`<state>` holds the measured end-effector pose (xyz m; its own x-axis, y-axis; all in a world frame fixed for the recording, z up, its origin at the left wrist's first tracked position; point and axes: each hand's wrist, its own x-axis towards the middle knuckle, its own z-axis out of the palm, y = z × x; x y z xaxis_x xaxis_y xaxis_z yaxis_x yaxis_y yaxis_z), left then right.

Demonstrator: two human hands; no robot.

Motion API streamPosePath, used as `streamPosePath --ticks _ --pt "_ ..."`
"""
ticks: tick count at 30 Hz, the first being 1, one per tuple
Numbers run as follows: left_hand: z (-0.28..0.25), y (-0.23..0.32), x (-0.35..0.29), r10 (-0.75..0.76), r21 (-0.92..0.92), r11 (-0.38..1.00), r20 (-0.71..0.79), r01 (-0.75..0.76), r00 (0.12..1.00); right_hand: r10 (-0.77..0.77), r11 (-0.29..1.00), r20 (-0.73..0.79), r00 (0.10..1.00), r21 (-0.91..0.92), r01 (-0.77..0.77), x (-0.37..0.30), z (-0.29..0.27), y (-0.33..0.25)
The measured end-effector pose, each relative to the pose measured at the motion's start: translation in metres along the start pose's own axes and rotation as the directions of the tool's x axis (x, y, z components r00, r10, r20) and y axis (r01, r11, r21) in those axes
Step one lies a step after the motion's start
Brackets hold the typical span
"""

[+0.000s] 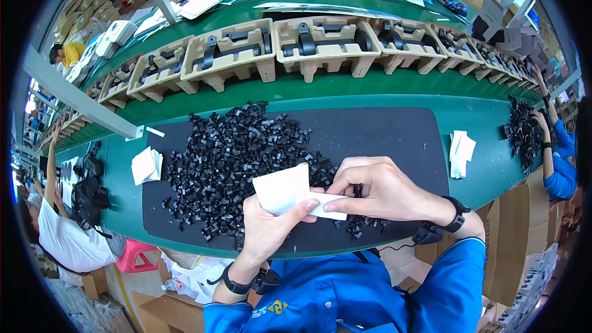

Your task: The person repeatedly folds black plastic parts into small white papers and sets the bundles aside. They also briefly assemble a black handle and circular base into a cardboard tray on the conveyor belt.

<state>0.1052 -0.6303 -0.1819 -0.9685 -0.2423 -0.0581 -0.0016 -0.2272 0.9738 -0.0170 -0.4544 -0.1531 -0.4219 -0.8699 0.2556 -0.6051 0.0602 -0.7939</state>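
Above the near edge of a dark grey mat point(382, 142), my left hand point(266, 229) is closed with its thumb on a white slip of paper point(282, 190). My right hand point(385, 192) pinches a narrower white strip point(330, 206) that reaches across to my left thumb. Whether the two are one folded slip or separate pieces, I cannot tell. Just beyond my hands, a broad heap of small black plastic clips point(237, 160) covers the mat's left and middle; a few lie loose under my right hand.
White slips lie in a stack point(147, 166) left of the mat and another point(461, 153) to its right. A row of brown moulded pulp trays point(327, 54) holding black parts runs along the far side. Co-workers sit left and right; a metal post point(83, 95) slants in at left.
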Motion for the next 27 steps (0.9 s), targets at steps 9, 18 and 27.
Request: streamPosePath --ticks 9,18,27 --pt "0.005 -0.013 -0.001 0.292 0.06 0.955 -0.055 -0.289 0.955 -0.286 0.941 -0.34 0.896 -0.278 0.195 -0.004 0.04 0.003" --pt "0.0 -0.026 0.02 0.14 0.319 0.941 -0.058 -0.115 0.988 0.111 0.993 -0.044 0.993 -0.036 -0.113 -0.014 -0.011 0.015" --pt "-0.029 0.015 0.027 -0.004 0.204 0.972 -0.479 0.116 0.878 -0.351 0.289 -0.703 0.619 -0.71 -0.642 -0.026 -0.274 0.18"
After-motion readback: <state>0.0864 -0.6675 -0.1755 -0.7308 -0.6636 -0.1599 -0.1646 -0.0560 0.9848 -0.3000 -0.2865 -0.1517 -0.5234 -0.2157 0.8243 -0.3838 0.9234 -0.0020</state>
